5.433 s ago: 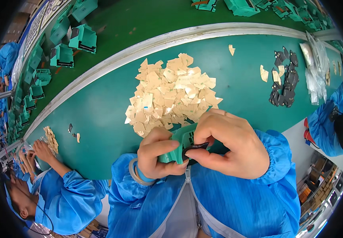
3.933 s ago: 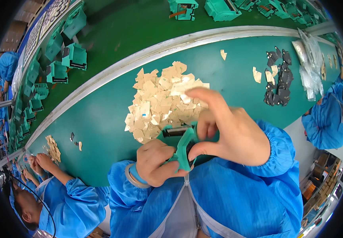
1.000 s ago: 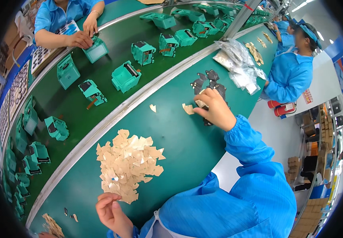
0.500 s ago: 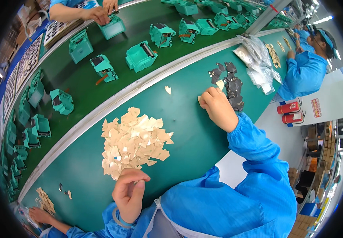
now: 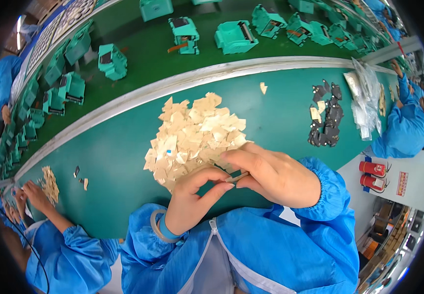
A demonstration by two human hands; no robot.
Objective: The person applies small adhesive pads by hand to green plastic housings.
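Observation:
Close together in front of me, my left hand (image 5: 197, 196) and my right hand (image 5: 276, 177) meet at the fingertips. Between them is a small thin beige piece (image 5: 238, 178), pinched by both hands; fingers hide part of it. Just beyond lies a heap of flat, pointed beige pieces (image 5: 197, 132), which my right fingers overlap at its near edge. Off to the right, a cluster of flat black parts (image 5: 334, 115) lies on the green table, with a couple of beige pieces (image 5: 316, 113) beside and on it. One lone beige piece (image 5: 263, 88) sits farther back.
Past a metal rail (image 5: 182, 81) runs a green belt with several teal housings (image 5: 236, 38). Clear plastic bags (image 5: 366, 103) lie at the right, near a co-worker in blue (image 5: 403, 120). At the left, another person's hand (image 5: 38, 196) is beside a smaller beige pile (image 5: 50, 183).
My right hand has come back from the black parts to meet my left hand near the heap. The whole view has shifted, and a beige piece now lies by the black parts.

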